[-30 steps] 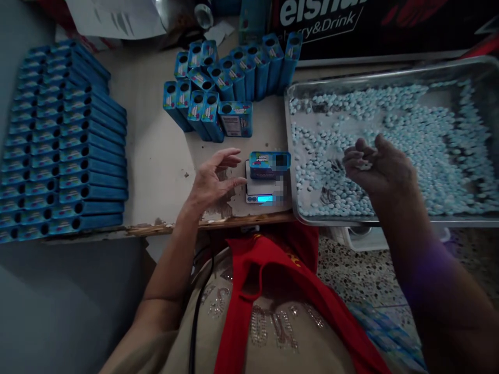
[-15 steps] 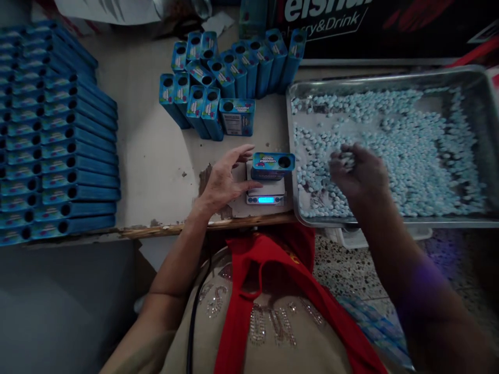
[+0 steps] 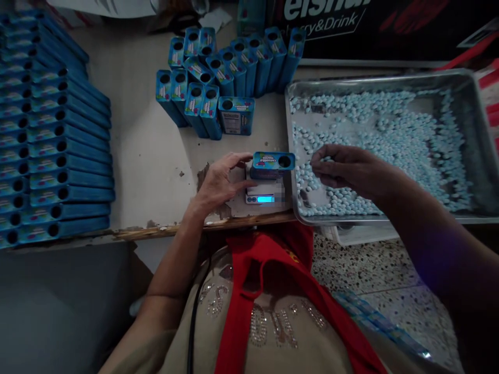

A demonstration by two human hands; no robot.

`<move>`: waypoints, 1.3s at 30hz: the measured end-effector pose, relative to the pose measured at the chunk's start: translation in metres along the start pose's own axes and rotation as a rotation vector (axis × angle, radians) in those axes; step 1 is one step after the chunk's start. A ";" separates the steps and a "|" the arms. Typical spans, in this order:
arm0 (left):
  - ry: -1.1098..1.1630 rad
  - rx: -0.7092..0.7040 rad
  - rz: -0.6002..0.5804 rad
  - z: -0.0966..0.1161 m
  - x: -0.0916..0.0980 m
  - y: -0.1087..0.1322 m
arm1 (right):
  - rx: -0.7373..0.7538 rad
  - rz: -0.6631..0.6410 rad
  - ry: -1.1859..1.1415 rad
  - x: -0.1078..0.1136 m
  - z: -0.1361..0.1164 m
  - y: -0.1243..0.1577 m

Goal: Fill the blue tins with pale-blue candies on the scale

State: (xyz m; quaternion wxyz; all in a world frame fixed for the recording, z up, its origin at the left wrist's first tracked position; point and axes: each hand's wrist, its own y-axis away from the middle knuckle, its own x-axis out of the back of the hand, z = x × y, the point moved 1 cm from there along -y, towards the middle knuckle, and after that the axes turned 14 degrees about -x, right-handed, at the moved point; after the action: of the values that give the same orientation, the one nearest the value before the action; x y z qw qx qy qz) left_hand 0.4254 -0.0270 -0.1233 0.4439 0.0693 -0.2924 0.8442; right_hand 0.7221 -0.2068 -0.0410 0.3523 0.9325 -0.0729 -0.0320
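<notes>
A blue candy tin with a round dark hole in its top stands on a small white digital scale whose display is lit blue. My left hand is beside the tin's left end, thumb and fingers apart around it; whether the fingertips touch it I cannot tell. Over the left part of the metal tray, my right hand is closed, fingertips pinched together towards the tin. Its contents are hidden now, though pale candies showed between its fingers earlier. Small light-blue candies are spread across the tray.
Several blue tins stand in a loose group behind the scale, one lying on its side. Rows of stacked tins fill the left. A black printed box is behind the tray. The table's worn wooden edge runs in front.
My right hand has moved left across the tray, closer to the tin, and turned so its fingers point left. My left hand has shifted only slightly, staying by the tin.
</notes>
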 end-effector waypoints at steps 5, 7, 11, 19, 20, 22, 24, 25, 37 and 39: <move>0.007 0.012 0.055 0.003 0.016 0.009 | 0.095 -0.135 0.161 -0.014 -0.045 0.000; 0.029 0.022 0.070 0.003 0.023 0.014 | 0.125 -0.065 0.324 -0.018 -0.059 -0.001; 0.042 0.067 0.076 0.000 0.031 0.021 | 0.227 0.105 0.788 -0.032 -0.082 0.002; 0.059 0.107 0.105 -0.004 0.038 0.020 | 0.291 0.195 1.127 -0.049 -0.092 0.002; 0.059 0.116 0.103 -0.003 0.039 0.020 | 0.289 0.196 1.130 -0.047 -0.090 0.001; 0.061 0.123 0.101 -0.003 0.041 0.020 | 0.280 0.187 1.131 -0.044 -0.088 -0.001; 0.071 0.122 0.093 -0.002 0.043 0.021 | 0.274 0.178 1.123 -0.042 -0.086 -0.001; 0.077 0.122 0.091 -0.002 0.043 0.020 | 0.273 0.178 1.112 -0.042 -0.085 -0.001; -0.009 0.142 0.211 0.015 0.034 0.005 | 0.241 0.316 0.170 -0.003 -0.056 0.000; -0.092 0.108 0.235 0.028 0.033 -0.003 | 0.121 0.420 -0.244 0.023 -0.034 -0.003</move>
State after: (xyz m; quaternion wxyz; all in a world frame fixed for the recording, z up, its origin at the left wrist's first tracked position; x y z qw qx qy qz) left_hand 0.4043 -0.0173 -0.0867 0.3236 0.0968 -0.2727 0.9008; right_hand 0.7489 -0.1864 -0.0177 0.2832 0.9055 -0.3090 -0.0661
